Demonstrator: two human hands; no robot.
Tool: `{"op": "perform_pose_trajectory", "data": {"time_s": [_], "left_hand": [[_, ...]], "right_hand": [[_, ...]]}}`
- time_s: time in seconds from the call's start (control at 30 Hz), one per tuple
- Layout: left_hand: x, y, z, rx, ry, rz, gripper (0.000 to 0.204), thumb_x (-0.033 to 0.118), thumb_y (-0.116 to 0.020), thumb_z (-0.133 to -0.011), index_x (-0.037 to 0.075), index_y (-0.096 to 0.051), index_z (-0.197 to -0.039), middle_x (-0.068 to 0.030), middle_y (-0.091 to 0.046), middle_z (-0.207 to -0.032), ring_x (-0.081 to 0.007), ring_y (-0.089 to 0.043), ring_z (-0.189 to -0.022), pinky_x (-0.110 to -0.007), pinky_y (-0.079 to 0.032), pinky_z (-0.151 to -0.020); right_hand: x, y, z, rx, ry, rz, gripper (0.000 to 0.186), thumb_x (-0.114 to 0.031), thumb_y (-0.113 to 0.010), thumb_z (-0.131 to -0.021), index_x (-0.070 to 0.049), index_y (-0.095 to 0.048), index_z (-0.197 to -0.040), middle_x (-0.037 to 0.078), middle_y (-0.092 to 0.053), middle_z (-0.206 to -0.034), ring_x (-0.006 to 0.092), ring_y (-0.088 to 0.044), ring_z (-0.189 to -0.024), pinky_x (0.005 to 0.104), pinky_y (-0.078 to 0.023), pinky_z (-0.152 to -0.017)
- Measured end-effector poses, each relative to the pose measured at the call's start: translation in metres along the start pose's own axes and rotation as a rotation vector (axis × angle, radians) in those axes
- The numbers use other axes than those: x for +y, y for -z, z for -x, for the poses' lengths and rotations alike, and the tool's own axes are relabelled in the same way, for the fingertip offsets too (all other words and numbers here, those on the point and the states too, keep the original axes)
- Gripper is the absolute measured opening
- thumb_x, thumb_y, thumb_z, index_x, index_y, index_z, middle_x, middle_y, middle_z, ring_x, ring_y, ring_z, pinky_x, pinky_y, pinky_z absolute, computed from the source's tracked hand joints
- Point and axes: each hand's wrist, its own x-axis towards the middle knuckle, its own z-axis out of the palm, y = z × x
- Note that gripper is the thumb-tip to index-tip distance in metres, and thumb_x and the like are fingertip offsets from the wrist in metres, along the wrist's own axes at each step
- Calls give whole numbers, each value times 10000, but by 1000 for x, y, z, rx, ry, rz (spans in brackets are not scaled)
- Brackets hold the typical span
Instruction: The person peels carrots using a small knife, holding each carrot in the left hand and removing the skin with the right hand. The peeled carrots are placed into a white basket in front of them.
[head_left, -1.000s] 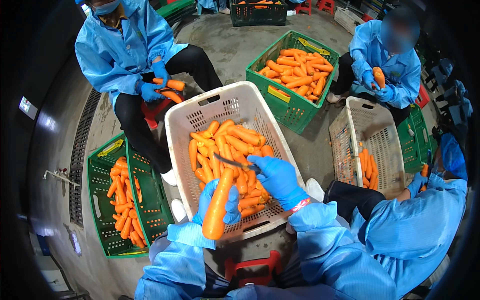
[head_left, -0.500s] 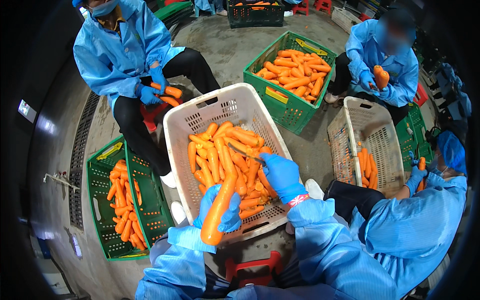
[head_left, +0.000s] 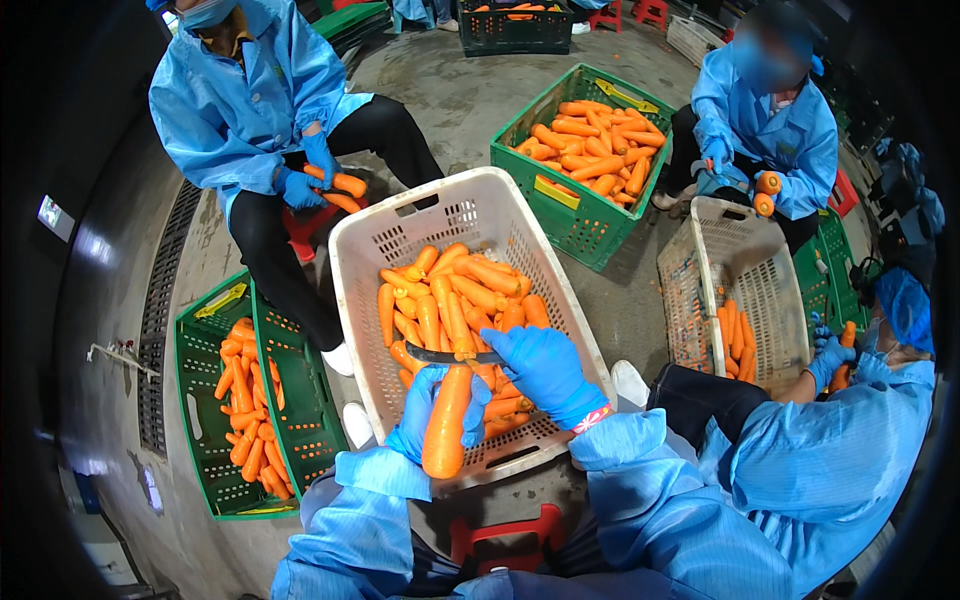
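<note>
Since half a second ago, the knife (head_left: 428, 354) has swung down and left from over the pile, and its blade now lies crosswise at the far end of the carrot (head_left: 446, 425); whether it has bitten in cannot be told. Its dark, curved blade points toward the person's left. The right hand (head_left: 548, 372) has come a little closer with it, fingers wrapped round the handle. On the other side, the left hand (head_left: 412, 420) grips the carrot, thumb and fingers on opposite sides, the thick end pointing back toward the person. Both hands wear blue gloves, and a red-and-white band (head_left: 592, 420) circles the right wrist. Carrot and knife are held above the near part of a white crate (head_left: 358, 270), in which a pile of carrots (head_left: 485, 275) lies at mixed angles. Left of it stands a green crate (head_left: 218, 455) with more carrots; beyond it, to the right, another green crate (head_left: 572, 238) is heaped with them. Farther right, a second white crate (head_left: 762, 245) holds a smaller bunch. Three co-workers in blue coats sit around with carrots in their gloved hands. A red stool (head_left: 508, 535) shows below the person's forearms.
</note>
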Motion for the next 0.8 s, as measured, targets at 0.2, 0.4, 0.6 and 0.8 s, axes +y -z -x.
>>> {"op": "perform_pose_trajectory", "data": {"time_s": [0.2, 0.4, 0.6, 0.8], "left_hand": [[-1, -2, -1, -15, 6, -7, 471, 448, -417, -874, 5, -575, -878, -101, -570, -661, -219, -506, -452, -337, -426, -400], [-3, 4, 2, -113, 25, -36, 503, 445, -415, -873, -19, -585, -960, -121, -581, -694, -239, -522, -477, -364, -458, -439], [-1, 0, 1, 6, -72, 25, 591, 410, -439, -846, -50, -476, -1215, -163, -599, -820, -317, -601, -719, -439, -509, -664], [-2, 15, -6, -90, -105, -72, 637, 350, -486, -851, -39, -366, -1342, -194, -568, -1158, -365, -575, -1042, -497, -456, -925]], "right_hand": [[22, -10, 6, 36, -110, 2, 359, -120, -614, -738, -163, -604, -1094, 59, -574, -720, 251, -583, -624, 381, -452, -525], [37, 0, 6, 6, -306, -28, 355, -126, -619, -744, -183, -612, -1095, 71, -624, -792, 277, -616, -692, 394, -487, -583], [21, -1, 3, 12, -344, -219, 327, -137, -616, -759, -193, -626, -1082, 66, -665, -879, 284, -642, -755, 381, -519, -637], [17, 1, 2, 48, -360, -321, 315, -126, -605, -758, -179, -640, -1067, 77, -673, -889, 293, -647, -776, 383, -525, -673]]}}
